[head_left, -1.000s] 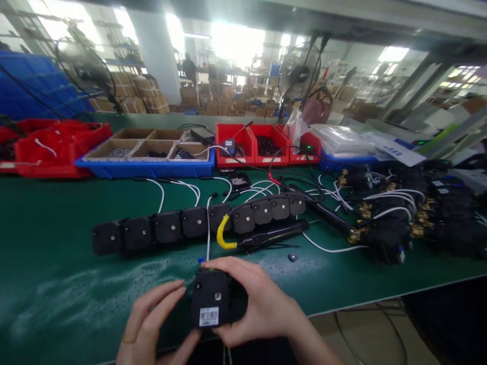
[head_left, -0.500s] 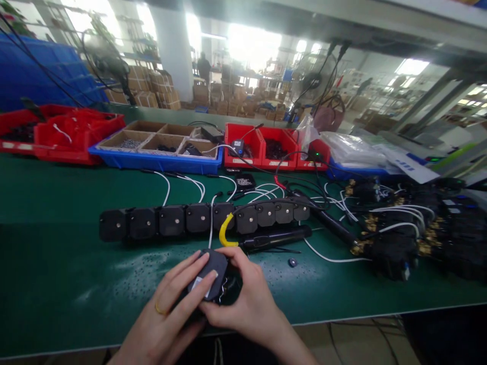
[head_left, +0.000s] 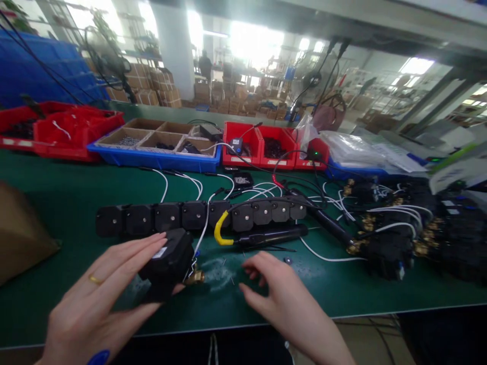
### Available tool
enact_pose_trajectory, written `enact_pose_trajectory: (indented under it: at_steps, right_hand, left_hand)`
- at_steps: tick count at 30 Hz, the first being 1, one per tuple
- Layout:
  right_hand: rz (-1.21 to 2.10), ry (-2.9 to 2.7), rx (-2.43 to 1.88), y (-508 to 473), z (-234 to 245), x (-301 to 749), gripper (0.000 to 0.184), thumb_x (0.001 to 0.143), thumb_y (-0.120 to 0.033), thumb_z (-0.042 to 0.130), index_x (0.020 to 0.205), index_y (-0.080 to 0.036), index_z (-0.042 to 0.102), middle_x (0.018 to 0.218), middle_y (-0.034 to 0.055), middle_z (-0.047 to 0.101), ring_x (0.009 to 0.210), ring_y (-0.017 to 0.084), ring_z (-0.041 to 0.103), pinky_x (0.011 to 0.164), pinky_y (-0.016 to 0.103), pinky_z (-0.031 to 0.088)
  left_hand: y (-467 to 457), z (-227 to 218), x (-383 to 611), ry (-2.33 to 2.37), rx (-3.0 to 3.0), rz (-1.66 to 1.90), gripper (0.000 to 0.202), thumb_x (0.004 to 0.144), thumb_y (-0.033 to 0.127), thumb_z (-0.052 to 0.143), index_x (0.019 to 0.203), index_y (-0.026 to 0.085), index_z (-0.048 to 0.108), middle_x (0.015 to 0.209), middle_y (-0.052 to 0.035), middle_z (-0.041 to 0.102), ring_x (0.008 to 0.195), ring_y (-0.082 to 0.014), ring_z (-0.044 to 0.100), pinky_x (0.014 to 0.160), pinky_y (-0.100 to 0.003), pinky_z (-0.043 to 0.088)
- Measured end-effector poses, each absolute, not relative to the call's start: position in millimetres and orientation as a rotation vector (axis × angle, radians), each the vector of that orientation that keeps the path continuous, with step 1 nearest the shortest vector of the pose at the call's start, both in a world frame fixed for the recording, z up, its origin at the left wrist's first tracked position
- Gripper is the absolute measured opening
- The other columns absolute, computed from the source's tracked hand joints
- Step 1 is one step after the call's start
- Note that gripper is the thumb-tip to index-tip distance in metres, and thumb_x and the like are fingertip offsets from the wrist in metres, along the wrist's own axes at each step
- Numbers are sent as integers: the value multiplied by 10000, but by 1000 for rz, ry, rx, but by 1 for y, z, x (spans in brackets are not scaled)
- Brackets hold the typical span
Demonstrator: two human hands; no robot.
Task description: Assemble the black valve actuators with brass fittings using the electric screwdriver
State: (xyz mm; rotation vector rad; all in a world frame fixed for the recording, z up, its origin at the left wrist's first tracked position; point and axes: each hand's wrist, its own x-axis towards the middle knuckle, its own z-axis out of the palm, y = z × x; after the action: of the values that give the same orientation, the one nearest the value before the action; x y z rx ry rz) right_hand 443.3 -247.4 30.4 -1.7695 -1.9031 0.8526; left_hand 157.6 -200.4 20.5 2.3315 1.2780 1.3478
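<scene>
Hands at work over a green matted tabletop (head_left: 57,203) on an assembly line. The left hand (head_left: 95,299), a gold ring (head_left: 95,279) on one finger, grips a black box-shaped plastic module (head_left: 167,263) between thumb and outstretched fingers. The module is tilted just above the mat near the front edge, a white label on its upper face and a brass fitting (head_left: 196,277) jutting from its right side. The right hand (head_left: 281,299) hovers just beside it, palm down, fingers loosely curled and spread, holding nothing.

Just behind the hands lies a long row of matching black modules (head_left: 190,217) joined side by side, with a black rod-shaped tool with a yellow hooked end (head_left: 266,237) in front of it. To the right sits a heap of black units with brass fittings and white wires (head_left: 388,238). Along the far edge stand a blue compartment tray (head_left: 152,159) and red plastic bins (head_left: 266,147). A brown cardboard piece (head_left: 19,233) shows at the left.
</scene>
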Motion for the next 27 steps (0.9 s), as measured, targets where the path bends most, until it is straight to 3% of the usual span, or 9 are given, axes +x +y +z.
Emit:
enact_pose_trajectory:
  at_steps: [3, 5, 9, 13, 16, 18, 22, 24, 27]
  right_hand:
    - [774, -2123, -1943, -245, 29, 420, 159, 865, -90, 700, 1024, -92, 708, 1091, 157, 702, 1042, 308, 698, 935, 466, 601]
    - [762, -2185, -1931, -240, 27, 407, 198, 859, -6, 609, 1020, -65, 708, 1090, 197, 699, 1049, 350, 695, 922, 506, 598]
    - [760, -2279, -1876, -234, 23, 403, 314, 813, 71, 502, 997, -58, 721, 1019, 226, 709, 938, 323, 705, 827, 433, 601]
    - [796, -2221, -1827, -235, 21, 422, 243, 762, 60, 555, 901, -77, 699, 996, 215, 709, 935, 315, 695, 853, 425, 581]
    - [878, -2028, -1802, -239, 17, 432, 190, 795, 29, 563, 875, -120, 648, 951, 134, 704, 881, 258, 689, 828, 389, 576]
    - [987, -1858, -1765, -243, 12, 429, 144, 850, -14, 557, 879, -147, 605, 882, 80, 701, 790, 199, 691, 726, 310, 576]
    - [1336, -1465, -1516, -253, -3, 406, 21, 925, -180, 569, 915, -176, 551, 852, 51, 732, 766, 149, 754, 655, 213, 601]
    - [1476, -1168, -1311, -256, -6, 394, 149, 882, -287, 653, 894, -181, 549, 842, 50, 731, 755, 155, 761, 684, 228, 619]
    - [1494, -958, -1184, -255, -3, 384, 275, 802, -380, 747, 852, -182, 562, 807, 38, 713, 712, 150, 738, 691, 235, 611]
  left_hand:
    - [-201, 20, 157, 1389, 2477, 1193, 552, 840, 574, 752, 1349, 379, 660, 1286, 53, 721, 1094, -287, 720, 1109, -514, 529]
    - [-202, 20, 161, 1466, 2434, 1159, 518, 846, 642, 720, 1280, 361, 688, 1214, 37, 750, 1049, -299, 746, 1025, -483, 594]
    - [-200, 17, 172, 1514, 2283, 1187, 557, 746, 744, 754, 1112, 325, 772, 1017, -20, 825, 836, -297, 807, 765, -391, 687]
    - [-200, 8, 177, 1649, 1840, 1196, 725, 699, 760, 759, 1265, 306, 753, 878, -57, 831, 712, -285, 814, 593, -336, 676]
    - [-204, -2, 176, 1627, 1625, 1140, 634, 717, 761, 731, 1121, 280, 818, 915, -94, 840, 813, -312, 821, 597, -327, 672]
    - [-211, -9, 175, 1588, 1500, 1085, 594, 731, 765, 724, 1014, 256, 839, 983, -114, 840, 867, -324, 818, 637, -330, 677]
    - [-228, -23, 175, 1510, 1362, 933, 581, 837, 753, 635, 1039, 236, 808, 912, -94, 833, 722, -287, 802, 558, -323, 666]
    - [-233, -26, 177, 1494, 1494, 860, 538, 871, 721, 614, 1054, 248, 795, 845, -66, 818, 662, -266, 782, 526, -308, 650]
    - [-236, -22, 184, 1485, 1849, 865, 409, 843, 644, 700, 972, 269, 800, 861, -48, 804, 737, -258, 790, 620, -294, 658]
